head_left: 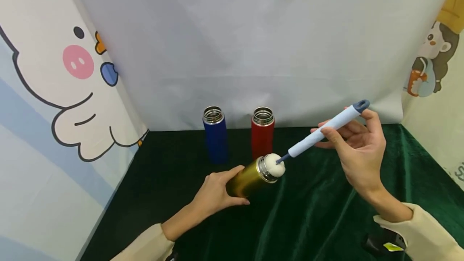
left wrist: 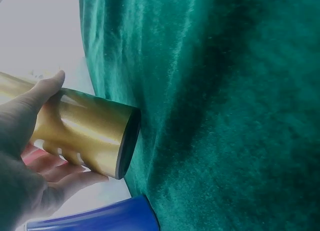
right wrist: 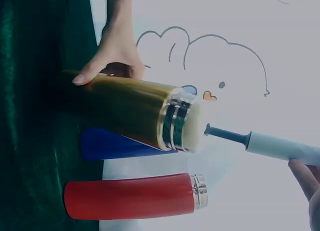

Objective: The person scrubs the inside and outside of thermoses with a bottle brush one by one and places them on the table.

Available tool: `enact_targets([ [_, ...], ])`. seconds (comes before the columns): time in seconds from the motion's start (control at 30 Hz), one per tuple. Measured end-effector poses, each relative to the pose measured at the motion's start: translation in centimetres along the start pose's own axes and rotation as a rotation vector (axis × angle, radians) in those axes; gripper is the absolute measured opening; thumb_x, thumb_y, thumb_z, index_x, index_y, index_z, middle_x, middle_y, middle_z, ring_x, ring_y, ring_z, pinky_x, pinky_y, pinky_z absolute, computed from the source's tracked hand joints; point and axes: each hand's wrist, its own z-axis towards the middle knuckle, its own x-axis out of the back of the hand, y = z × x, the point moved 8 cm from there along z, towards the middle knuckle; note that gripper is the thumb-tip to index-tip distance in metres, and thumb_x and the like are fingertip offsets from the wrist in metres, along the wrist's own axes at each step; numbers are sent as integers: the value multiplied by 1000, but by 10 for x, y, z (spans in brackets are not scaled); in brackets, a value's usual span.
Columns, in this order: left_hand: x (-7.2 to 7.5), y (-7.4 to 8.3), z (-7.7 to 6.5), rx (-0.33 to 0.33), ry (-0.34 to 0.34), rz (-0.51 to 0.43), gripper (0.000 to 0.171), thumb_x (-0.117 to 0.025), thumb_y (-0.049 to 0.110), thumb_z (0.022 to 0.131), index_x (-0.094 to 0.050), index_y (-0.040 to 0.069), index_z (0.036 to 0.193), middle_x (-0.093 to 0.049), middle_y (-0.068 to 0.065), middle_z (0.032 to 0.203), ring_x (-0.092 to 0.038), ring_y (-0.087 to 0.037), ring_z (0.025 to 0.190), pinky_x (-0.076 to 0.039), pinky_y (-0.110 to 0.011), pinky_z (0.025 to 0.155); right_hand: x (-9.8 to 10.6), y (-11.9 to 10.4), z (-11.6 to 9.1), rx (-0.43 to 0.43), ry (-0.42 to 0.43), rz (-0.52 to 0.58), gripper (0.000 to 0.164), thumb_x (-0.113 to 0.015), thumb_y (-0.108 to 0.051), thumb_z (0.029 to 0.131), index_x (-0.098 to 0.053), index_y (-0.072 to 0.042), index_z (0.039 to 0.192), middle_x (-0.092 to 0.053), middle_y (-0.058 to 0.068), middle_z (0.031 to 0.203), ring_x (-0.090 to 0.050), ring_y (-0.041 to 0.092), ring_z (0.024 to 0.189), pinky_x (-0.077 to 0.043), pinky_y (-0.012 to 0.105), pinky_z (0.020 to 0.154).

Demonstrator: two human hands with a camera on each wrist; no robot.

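My left hand (head_left: 217, 188) grips a gold vacuum flask (head_left: 246, 180) round its body and holds it tilted, mouth toward the right. The flask has no lid on, and its steel rim shows. At the mouth sits the white sponge head (head_left: 274, 166) of a bottle brush, bulging out of the opening. My right hand (head_left: 359, 144) pinches the brush's light blue handle (head_left: 326, 129) between thumb and fingers. In the left wrist view the dark base of the gold flask (left wrist: 87, 131) points at the cloth. The right wrist view shows the sponge (right wrist: 192, 128) against the steel neck.
Behind the gold flask stand a blue flask (head_left: 216, 140) and a red flask (head_left: 262, 136), both upright with open mouths. Dark green cloth (head_left: 308, 212) covers the table. A white backdrop (head_left: 253, 43) rises at the back, with cartoon-printed panels (head_left: 47, 132) at the sides.
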Motion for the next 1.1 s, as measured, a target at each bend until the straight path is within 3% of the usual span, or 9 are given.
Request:
enact_targets([
  [0.1, 3, 0, 5, -1, 8, 2, 78, -93, 39, 73, -58, 22, 141, -74, -2, 122, -72, -13, 98, -61, -33, 87, -5, 5, 2, -17, -24, -11, 45, -57, 32, 83, -47, 7, 120, -75, 20, 97, -79, 27, 86, -63, 36, 67],
  [0.27, 0, 1, -1, -10, -10, -12, 78, -92, 39, 74, -57, 25, 141, -74, 1, 124, -71, -11, 101, -60, -33, 90, -9, 15, -11, -71, -55, -53, 44, -62, 28, 84, -47, 5, 118, -76, 15, 98, -79, 23, 86, -63, 33, 69],
  [0.43, 4, 2, 0, -32, 5, -11, 78, -93, 38, 73, -57, 26, 141, -74, 1, 123, -71, -12, 101, -60, -33, 89, -24, 42, -37, -153, -226, -171, 36, -67, 25, 82, -43, 17, 108, -79, 6, 107, -78, 15, 94, -62, 27, 79],
  [0.57, 5, -1, 0, -18, 13, -24, 79, -94, 36, 72, -57, 23, 141, -74, -2, 123, -73, -14, 100, -61, -34, 89, -29, 63, -55, -250, -327, -253, 35, -66, 19, 87, -42, 18, 114, -76, -6, 117, -74, 10, 105, -60, 25, 87],
  [0.7, 4, -3, 1, -15, 12, -25, 80, -93, 36, 73, -57, 20, 142, -75, -5, 122, -73, -15, 98, -61, -33, 87, -25, 62, -49, -255, -313, -179, 38, -58, 18, 93, -44, 12, 127, -74, 0, 122, -73, 14, 111, -60, 30, 89],
  [0.87, 2, -3, 3, -19, -10, -35, 80, -92, 37, 74, -56, 21, 143, -74, -5, 121, -73, -15, 98, -61, -33, 88, -15, 38, -25, -148, -233, -82, 41, -49, 19, 97, -42, 4, 134, -69, 10, 118, -74, 20, 108, -61, 33, 84],
  [1.1, 5, -3, 3, -40, -20, -24, 81, -93, 36, 73, -55, 20, 143, -74, -6, 122, -73, -17, 100, -61, -34, 88, -2, 13, -1, -91, -42, -53, 41, -57, 22, 91, -48, 4, 127, -72, 12, 105, -76, 21, 95, -63, 33, 75],
])
